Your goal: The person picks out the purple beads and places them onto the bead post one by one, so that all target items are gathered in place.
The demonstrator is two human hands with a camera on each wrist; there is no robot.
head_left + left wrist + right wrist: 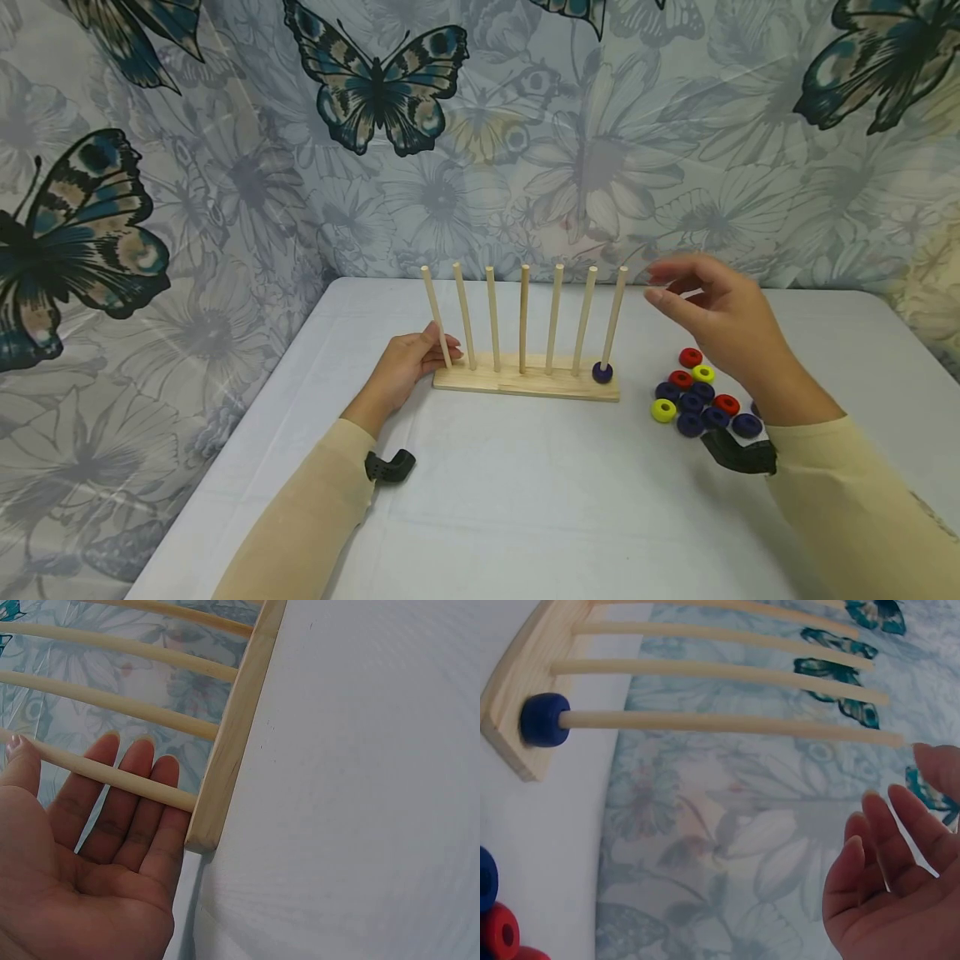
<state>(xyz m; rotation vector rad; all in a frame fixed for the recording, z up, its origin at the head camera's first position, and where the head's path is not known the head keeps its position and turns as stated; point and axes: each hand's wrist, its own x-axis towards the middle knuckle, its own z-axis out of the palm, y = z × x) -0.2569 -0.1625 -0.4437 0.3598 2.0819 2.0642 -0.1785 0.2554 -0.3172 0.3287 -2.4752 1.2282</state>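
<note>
A pale wooden peg stand (525, 385) with a row of upright pegs is on the table. My left hand (408, 358) lightly holds its leftmost peg (142, 784); in the left wrist view the thumb lies over the peg and the fingers lie behind it. One dark blue bead (602, 372) sits at the bottom of the rightmost peg (727, 724). Beside that peg's top, my right hand (712, 304) is raised with loosely bent fingers and nothing between them. In the right wrist view, its thumb tip is close to the peg's end.
Right of the stand lies a loose cluster of red, yellow and dark blue beads (692, 401), partly under my right forearm. A white cloth covers the table (525, 500). Behind it hangs a curtain (600, 167) printed with butterflies and flowers.
</note>
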